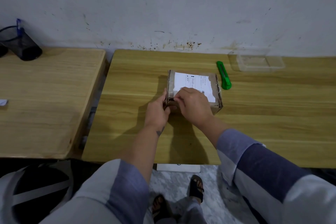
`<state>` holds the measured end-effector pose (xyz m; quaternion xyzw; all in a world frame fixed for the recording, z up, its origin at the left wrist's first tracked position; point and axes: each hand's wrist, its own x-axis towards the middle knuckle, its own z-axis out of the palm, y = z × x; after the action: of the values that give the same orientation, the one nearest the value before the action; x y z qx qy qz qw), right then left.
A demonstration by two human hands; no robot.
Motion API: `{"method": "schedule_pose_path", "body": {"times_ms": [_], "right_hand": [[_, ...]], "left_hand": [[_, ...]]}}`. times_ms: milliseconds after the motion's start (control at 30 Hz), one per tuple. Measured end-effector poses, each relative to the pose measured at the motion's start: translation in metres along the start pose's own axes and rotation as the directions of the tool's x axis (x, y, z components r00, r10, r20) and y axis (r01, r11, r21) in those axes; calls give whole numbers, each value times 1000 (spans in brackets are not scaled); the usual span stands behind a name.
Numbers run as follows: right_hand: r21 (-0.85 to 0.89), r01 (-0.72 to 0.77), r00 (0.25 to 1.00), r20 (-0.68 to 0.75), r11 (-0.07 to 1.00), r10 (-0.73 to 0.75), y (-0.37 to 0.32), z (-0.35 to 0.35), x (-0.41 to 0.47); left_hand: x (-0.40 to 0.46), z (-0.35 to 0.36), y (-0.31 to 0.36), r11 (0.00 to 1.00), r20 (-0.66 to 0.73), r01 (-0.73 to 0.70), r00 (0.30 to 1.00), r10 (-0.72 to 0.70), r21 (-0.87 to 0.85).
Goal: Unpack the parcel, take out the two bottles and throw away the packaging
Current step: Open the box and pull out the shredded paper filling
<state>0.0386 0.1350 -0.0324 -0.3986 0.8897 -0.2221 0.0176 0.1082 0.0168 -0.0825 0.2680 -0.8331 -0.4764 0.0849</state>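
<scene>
Parcel [194, 89], squarish taped cardboard, gripped by both hands on wood-grain table [254, 114].

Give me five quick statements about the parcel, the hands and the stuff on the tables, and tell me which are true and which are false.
1. Both hands are at the near left corner of the cardboard box. True: the left hand and the right hand meet there.
2. The green knife is in the right hand. False: it lies on the table, right of the box.
3. Two bottles stand beside the box. False: no bottles are in view, and the box looks closed.
4. A clear plastic tray sits near the wall. True.
5. The black mesh pen holder is on the same table as the box. False: it is on the left table.
</scene>
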Motion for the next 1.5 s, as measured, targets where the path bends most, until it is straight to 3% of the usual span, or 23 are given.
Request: {"method": "schedule_pose_path", "body": {"times_ms": [333, 633, 1033, 1500], "right_hand": [[45, 50, 999, -21, 998, -50, 3, -6, -2], [-11, 34, 999, -24, 999, -34, 17, -10, -11], [-159, 5, 1000, -30, 987, -10, 12, -1, -9], [-54, -85, 996, -29, 995, 83, 11, 0, -4]], "left_hand": [[0, -2, -1, 999, 23, 0, 1000, -1, 34], [3, -8, 6, 969, 38, -192, 981, 189, 156], [4, -2, 7, 980, -29, -156, 987, 161, 128], [1, -4, 10, 992, -43, -112, 993, 115, 58]]}}
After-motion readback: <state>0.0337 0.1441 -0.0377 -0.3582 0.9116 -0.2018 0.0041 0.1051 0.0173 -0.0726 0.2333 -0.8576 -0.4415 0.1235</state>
